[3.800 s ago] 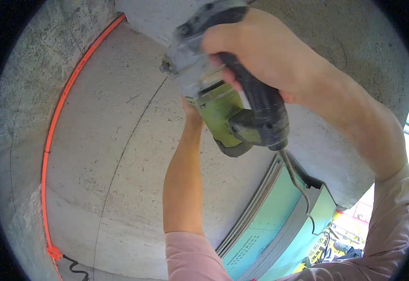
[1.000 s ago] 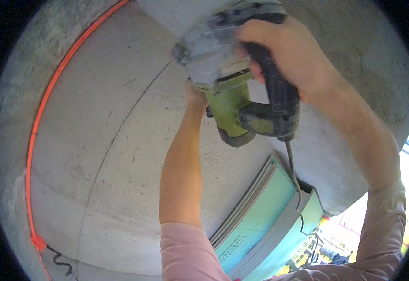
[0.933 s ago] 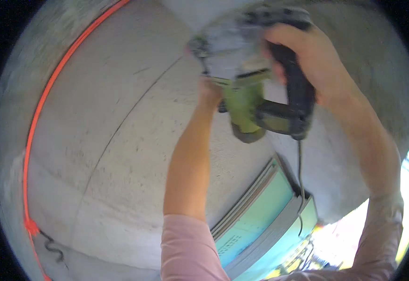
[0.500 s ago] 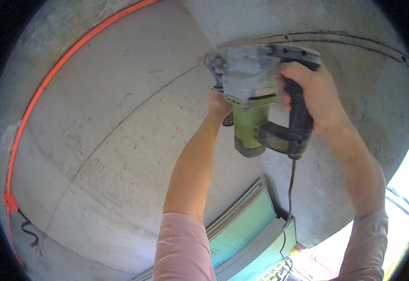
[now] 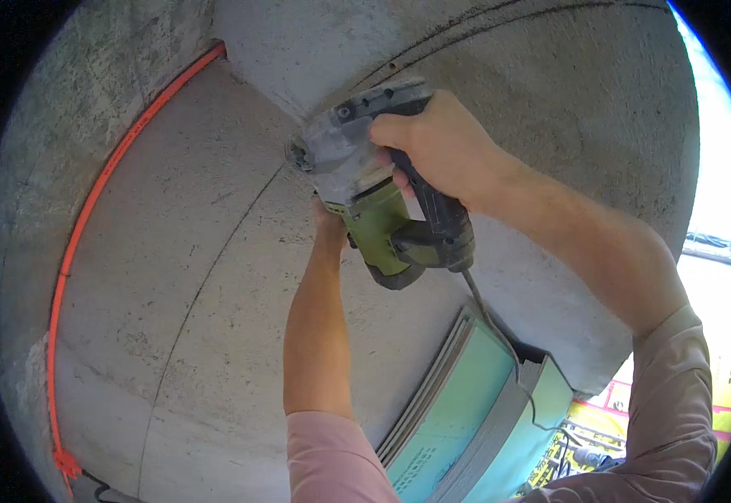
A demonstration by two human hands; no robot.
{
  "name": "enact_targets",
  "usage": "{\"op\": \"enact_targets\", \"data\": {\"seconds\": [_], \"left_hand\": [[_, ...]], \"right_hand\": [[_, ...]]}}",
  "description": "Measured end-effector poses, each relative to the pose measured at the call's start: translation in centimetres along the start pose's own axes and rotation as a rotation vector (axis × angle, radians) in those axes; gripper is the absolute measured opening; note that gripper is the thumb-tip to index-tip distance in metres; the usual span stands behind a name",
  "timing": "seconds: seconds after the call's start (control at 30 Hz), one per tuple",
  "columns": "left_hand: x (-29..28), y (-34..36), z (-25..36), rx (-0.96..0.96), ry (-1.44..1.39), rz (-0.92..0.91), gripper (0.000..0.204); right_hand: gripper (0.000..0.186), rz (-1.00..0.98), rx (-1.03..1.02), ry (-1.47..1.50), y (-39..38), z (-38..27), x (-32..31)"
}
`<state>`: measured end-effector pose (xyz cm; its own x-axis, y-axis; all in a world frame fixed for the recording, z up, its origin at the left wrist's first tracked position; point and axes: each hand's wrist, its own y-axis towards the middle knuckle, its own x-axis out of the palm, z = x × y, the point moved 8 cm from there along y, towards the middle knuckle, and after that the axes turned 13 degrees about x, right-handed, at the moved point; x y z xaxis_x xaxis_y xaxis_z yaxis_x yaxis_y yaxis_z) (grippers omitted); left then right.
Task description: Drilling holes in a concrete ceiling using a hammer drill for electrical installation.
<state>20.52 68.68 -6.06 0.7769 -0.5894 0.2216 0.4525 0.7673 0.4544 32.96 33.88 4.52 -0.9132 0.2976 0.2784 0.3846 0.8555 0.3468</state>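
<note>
A dusty green-and-black rotary hammer [image 5: 374, 239] is raised against the grey concrete surface, its front end toward the upper left. My right hand [image 5: 445, 151] is wrapped round the black rear handle. On the far side of the tool, near its front, my left hand [image 5: 329, 222] grips it, with the fingers mostly hidden behind the body. A grey power cord [image 5: 487, 314] hangs from the base of the handle. The tool's working tip is hidden, so I cannot tell whether it touches the concrete.
An orange conduit [image 5: 93, 201] runs along the concrete on the left. Green-faced boards [image 5: 466, 386] lean in a stack below the tool. Two dark curved lines [image 5: 457, 29] mark the concrete at the top. Yellow material and a tool lie at the lower right.
In the view, the rotary hammer and both hands have shifted left, and the tool has tilted. The conduit and boards also sit differently, so my head has turned. Both hands keep their hold.
</note>
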Motion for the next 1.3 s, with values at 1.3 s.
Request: {"op": "enact_targets", "data": {"seconds": [1.3], "left_hand": [[-1.7,1.9,0.0,0.158,0.341,-0.005,0.021]], "right_hand": [[0.021,0.055,0.158,-0.02,0.8,0.5,-0.1]]}}
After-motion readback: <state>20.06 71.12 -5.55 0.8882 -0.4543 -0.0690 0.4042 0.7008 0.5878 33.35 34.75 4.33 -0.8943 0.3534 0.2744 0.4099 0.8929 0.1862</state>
